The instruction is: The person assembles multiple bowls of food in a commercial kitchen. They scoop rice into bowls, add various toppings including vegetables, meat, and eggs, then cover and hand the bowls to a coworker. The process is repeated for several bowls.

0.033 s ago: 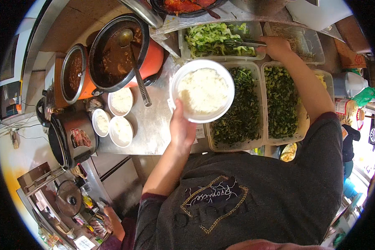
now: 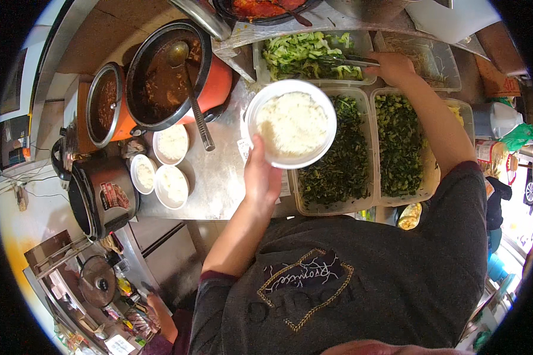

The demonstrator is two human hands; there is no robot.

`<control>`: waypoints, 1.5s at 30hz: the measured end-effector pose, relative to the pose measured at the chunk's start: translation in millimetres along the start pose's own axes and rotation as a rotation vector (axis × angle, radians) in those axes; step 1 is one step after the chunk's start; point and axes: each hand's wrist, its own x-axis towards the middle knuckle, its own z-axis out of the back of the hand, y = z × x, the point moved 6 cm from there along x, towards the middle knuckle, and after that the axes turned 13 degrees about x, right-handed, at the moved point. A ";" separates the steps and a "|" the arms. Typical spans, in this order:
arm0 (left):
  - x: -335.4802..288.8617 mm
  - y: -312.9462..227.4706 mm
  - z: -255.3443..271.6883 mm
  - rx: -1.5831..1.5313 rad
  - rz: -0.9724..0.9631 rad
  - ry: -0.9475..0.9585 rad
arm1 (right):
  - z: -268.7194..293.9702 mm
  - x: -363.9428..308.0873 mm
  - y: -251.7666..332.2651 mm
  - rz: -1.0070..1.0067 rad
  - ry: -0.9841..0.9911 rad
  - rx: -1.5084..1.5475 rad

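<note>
My left hand [image 2: 262, 176] holds a round white bowl [image 2: 296, 162] of cooked rice [image 2: 293, 122], thumb against its near left side and the other fingers hidden beneath. The bowl is raised in front of a plastic tub of dark chopped greens [image 2: 339, 160], covering part of it. At the far side, my right hand [image 2: 392, 67] is closed around the handle of metal tongs [image 2: 352, 61]. The tongs' tips lie among pale green shredded lettuce [image 2: 305, 56] in a clear tub [image 2: 259, 66].
Three white bowls of rice, one nearest the edge [image 2: 185, 200], stand left of a ladle [image 2: 196, 109] in an orange pot [image 2: 219, 89] of brown stew. A rice cooker [image 2: 109, 192] is further left. More chopped greens [image 2: 400, 145] lie right. Another person's hand [image 2: 160, 313] shows lower left.
The rice bowl and my left hand have shifted slightly right and away from me. My right hand and the tongs have barely moved.
</note>
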 end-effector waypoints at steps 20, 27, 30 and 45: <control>43.2 12.3 -9.8 -0.127 -0.020 0.022 | 71.7 -82.1 27.0 0.143 -0.094 0.339; 20.2 6.4 5.2 -0.139 -0.050 -0.039 | -9.4 6.2 26.6 -0.070 0.123 -0.013; 18.5 -1.7 12.6 -0.112 -0.066 -0.028 | -8.5 10.0 20.0 -0.046 0.025 0.045; 47.9 16.2 22.2 -0.147 -0.011 -0.021 | 44.1 -90.0 51.0 0.225 0.112 0.676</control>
